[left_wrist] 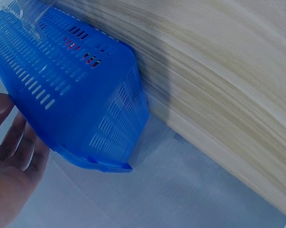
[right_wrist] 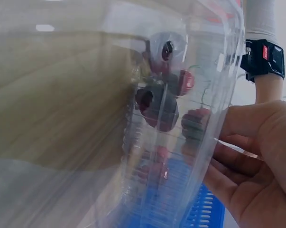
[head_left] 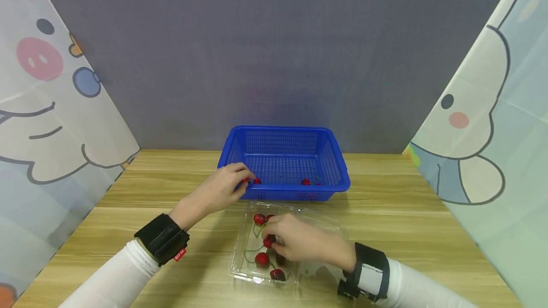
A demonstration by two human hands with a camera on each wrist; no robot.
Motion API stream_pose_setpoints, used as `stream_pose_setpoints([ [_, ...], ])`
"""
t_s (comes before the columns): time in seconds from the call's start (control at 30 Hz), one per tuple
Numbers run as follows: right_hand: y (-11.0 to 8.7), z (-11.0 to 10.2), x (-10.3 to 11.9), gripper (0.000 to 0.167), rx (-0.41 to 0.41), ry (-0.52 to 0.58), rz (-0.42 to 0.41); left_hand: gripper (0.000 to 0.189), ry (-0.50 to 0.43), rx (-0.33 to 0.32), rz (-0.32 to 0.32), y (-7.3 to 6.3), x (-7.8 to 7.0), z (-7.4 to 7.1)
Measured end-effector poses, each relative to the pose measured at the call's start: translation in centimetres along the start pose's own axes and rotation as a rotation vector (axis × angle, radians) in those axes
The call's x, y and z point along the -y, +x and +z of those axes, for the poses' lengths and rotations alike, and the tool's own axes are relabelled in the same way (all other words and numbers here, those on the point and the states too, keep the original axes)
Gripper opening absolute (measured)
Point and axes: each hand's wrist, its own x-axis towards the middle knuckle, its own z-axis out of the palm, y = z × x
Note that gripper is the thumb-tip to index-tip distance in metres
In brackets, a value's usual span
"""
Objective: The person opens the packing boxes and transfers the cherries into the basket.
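My left hand (head_left: pixel 220 189) reaches over the front left rim of a blue plastic basket (head_left: pixel 295 187). Its fingertips pinch a red cherry (head_left: pixel 244 180) just inside; another cherry (head_left: pixel 257 181) is beside them. In the left wrist view the basket wall hides the fingertips. My right hand (head_left: pixel 299 239) is over a clear plastic clamshell box (head_left: pixel 237 270). Thumb and fingers pinch a dark red cherry (head_left: pixel 268 241), also seen through the clear wall in the right wrist view (right_wrist: pixel 195 122). Around it in the box lie several cherries (head_left: pixel 262 259) with green stems.
More cherries (head_left: pixel 306 182) lie at the basket's front right. The box's clear lid (head_left: pixel 321 217) lies folded out to the right. A wooden table (head_left: pixel 411 232) bears everything. A grey partition (head_left: pixel 274 61) stands behind, with cartoon-printed panels (head_left: pixel 479 156) at both sides.
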Motion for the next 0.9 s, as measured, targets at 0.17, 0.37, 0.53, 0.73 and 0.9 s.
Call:
stream_pose_setpoints([
  [0.17,-0.2,-0.4,-0.2,0.023,-0.038,0.023,0.005,0.019,0.001,-0.009,0.008,0.0,-0.1,0.0],
  [0.37,-0.3,-0.7,-0.4,0.023,-0.091,0.056,-0.016,0.019,-0.018,-0.037,0.082,0.1,-0.2,0.0],
  [0.53,-0.6,-1.0,-0.7,0.024,-0.161,0.074,-0.041,0.018,-0.015,-0.042,0.126,0.1,-0.4,0.0],
  [0.73,-0.8,-1.5,-0.9,0.025,-0.221,0.069,-0.054,0.017,-0.031,-0.036,0.163,-0.1,-0.6,0.1],
  [0.9,-1.2,-2.1,-1.0,0.024,-0.241,0.074,-0.041,0.017,-0.044,-0.036,0.210,-0.4,-0.7,0.4],
])
